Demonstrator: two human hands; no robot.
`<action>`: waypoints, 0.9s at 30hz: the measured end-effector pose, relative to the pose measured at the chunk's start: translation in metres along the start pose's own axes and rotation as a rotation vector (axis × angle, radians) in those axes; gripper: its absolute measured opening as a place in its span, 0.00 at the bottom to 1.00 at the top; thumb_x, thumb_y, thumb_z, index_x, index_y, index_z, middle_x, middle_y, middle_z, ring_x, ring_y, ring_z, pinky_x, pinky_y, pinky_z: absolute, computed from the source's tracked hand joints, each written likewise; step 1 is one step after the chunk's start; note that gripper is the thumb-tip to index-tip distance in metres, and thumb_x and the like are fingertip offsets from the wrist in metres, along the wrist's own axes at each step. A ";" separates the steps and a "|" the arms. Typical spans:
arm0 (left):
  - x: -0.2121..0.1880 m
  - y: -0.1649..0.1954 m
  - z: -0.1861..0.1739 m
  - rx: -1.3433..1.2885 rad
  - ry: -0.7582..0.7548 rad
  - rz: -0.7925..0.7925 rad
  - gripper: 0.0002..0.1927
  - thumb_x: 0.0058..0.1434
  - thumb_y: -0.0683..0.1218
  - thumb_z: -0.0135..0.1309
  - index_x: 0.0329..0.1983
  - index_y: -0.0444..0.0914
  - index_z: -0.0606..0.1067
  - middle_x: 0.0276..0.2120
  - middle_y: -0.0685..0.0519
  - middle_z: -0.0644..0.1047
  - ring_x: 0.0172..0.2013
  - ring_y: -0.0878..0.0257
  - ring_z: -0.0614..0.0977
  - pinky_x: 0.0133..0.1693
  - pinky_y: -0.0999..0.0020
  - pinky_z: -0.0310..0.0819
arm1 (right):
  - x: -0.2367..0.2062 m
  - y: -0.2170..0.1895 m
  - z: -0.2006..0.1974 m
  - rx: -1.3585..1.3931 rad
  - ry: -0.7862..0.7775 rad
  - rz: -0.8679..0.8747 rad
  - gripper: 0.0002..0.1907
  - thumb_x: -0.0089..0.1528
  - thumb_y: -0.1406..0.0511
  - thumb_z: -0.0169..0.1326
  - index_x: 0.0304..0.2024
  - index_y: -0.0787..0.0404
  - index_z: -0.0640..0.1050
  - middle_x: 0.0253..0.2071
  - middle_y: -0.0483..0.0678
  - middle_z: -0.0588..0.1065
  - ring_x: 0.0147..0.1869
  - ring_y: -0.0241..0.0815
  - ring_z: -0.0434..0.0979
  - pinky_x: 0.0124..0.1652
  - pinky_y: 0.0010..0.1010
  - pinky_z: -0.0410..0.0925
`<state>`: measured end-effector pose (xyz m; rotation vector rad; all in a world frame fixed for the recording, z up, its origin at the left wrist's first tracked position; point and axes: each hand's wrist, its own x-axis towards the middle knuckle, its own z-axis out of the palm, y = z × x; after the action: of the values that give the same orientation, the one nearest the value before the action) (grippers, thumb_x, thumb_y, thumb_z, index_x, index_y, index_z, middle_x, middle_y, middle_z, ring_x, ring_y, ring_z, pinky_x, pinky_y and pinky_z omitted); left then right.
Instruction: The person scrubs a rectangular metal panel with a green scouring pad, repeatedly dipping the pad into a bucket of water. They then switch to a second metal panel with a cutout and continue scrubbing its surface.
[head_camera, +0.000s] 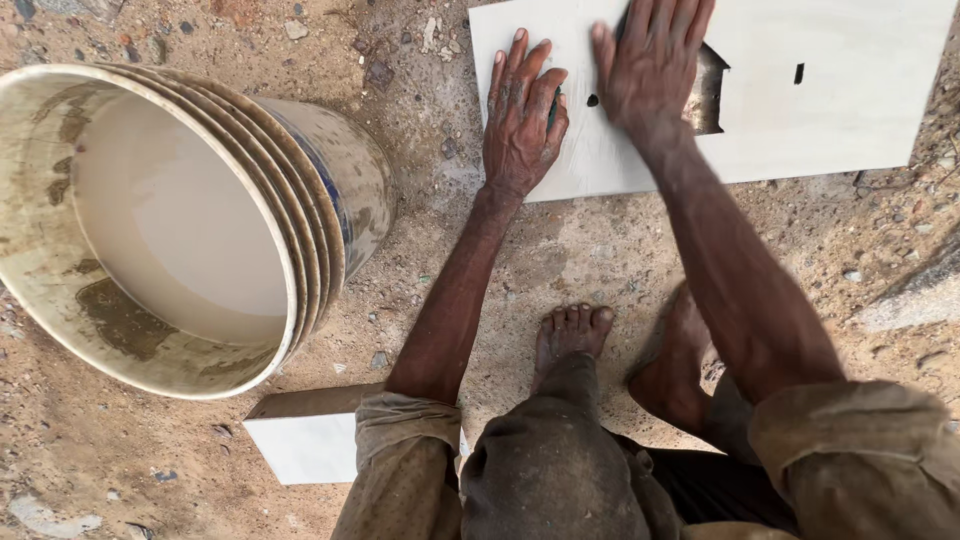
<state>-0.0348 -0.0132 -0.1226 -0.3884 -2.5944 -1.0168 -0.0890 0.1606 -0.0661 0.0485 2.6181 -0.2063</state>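
A large pale tile (840, 90) lies flat on the sandy ground at the top right; it has a cut-out hole and small dark slots. My left hand (522, 115) rests palm down on the tile's left end, fingers spread, with a small dark object partly hidden under the thumb side. My right hand (650, 65) presses flat on the tile just right of it, fingers apart, covering part of the cut-out. My bare feet (572, 335) stand on the ground below the tile.
A stack of dirty cream buckets (330, 190) holding milky water stands at the left. A small white tile piece (305, 445) lies by my left knee. Pebbles and rubble are scattered over the ground (600, 250).
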 end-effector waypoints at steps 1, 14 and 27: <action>0.001 0.000 0.000 -0.003 -0.001 -0.003 0.18 0.70 0.39 0.60 0.62 0.41 0.72 0.74 0.49 0.64 0.80 0.50 0.54 0.82 0.41 0.46 | -0.007 -0.002 0.002 -0.004 0.044 -0.051 0.44 0.78 0.41 0.22 0.84 0.64 0.40 0.87 0.62 0.37 0.91 0.60 0.30 0.83 0.53 0.28; -0.001 0.000 -0.002 0.024 -0.033 -0.019 0.18 0.70 0.40 0.60 0.62 0.42 0.73 0.73 0.49 0.65 0.79 0.51 0.55 0.82 0.42 0.44 | -0.025 0.010 0.008 -0.025 0.060 -0.210 0.46 0.77 0.40 0.23 0.84 0.65 0.39 0.86 0.60 0.35 0.89 0.58 0.27 0.82 0.51 0.28; -0.004 -0.005 0.006 0.058 0.001 0.027 0.19 0.71 0.39 0.60 0.63 0.42 0.72 0.73 0.49 0.64 0.80 0.52 0.52 0.83 0.42 0.40 | -0.022 0.114 -0.025 -0.108 -0.020 -0.233 0.49 0.74 0.36 0.22 0.84 0.63 0.44 0.83 0.61 0.41 0.86 0.60 0.35 0.81 0.57 0.35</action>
<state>-0.0336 -0.0130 -0.1313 -0.4068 -2.6040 -0.9306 -0.0742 0.2768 -0.0494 -0.2949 2.6063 -0.1444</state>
